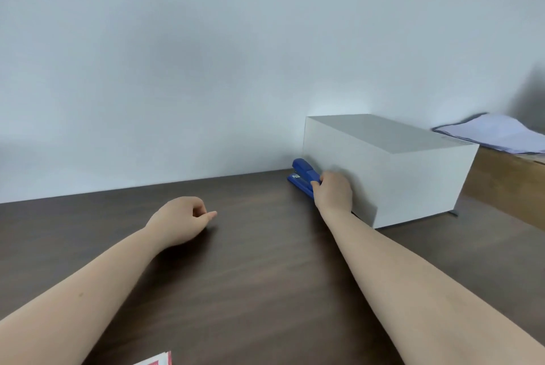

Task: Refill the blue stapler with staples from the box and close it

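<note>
The blue stapler (303, 175) lies on the dark wooden table (250, 261), close against the left side of a big white box (383, 170). My right hand (334, 192) is wrapped around the stapler's near end, hiding that part. My left hand (180, 221) rests on the table to the left, fingers loosely curled with nothing in them. At the bottom edge of the view a red and white corner (156, 360) shows, possibly the staple box; most of it is out of frame.
A white wall rises right behind the table. To the right of the white box stands a brown cardboard box (510, 185) with loose papers (495, 133) on top.
</note>
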Tool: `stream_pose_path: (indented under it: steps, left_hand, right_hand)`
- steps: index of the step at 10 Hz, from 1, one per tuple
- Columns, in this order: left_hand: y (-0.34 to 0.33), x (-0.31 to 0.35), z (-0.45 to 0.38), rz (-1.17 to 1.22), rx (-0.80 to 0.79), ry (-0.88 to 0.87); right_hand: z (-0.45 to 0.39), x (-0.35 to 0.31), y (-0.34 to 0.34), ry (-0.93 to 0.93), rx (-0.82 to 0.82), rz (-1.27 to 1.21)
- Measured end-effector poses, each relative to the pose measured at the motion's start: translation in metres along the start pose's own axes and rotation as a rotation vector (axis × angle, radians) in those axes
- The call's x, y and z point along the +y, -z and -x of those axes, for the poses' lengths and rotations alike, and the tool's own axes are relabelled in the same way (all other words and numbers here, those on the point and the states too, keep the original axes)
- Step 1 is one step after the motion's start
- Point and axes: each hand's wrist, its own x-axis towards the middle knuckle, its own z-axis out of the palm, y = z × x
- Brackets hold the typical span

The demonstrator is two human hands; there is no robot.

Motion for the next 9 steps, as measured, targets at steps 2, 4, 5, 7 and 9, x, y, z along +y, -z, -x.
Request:
stream_pose_path:
  steps: [2, 4, 5, 7, 9]
  left_hand:
    - [-0.008, 0.012, -0.018, 0.016, -0.014, -0.029]
    - [-0.012, 0.014, -0.024, 0.013, -0.017, -0.035]
    - [-0.013, 0.016, -0.024, 0.014, -0.015, -0.033]
    - [-0.012, 0.017, -0.02, 0.023, -0.005, -0.028]
    - [-0.013, 0.014, -0.017, 0.038, 0.003, -0.038]
  right_hand:
    - [-0.01, -0.002, -0.012, 0.061, 0.056, 0.057]
    - [-0.013, -0.006, -0.014, 0.105, 0.025, 0.105]
    - [-0.013, -0.007, -0.016, 0.098, -0.007, 0.149]
    - [-0.011, -0.007, -0.016, 0.071, -0.147, 0.271]
    - [-0.005, -0.007, -0.013, 0.058, -0.175, 0.237]
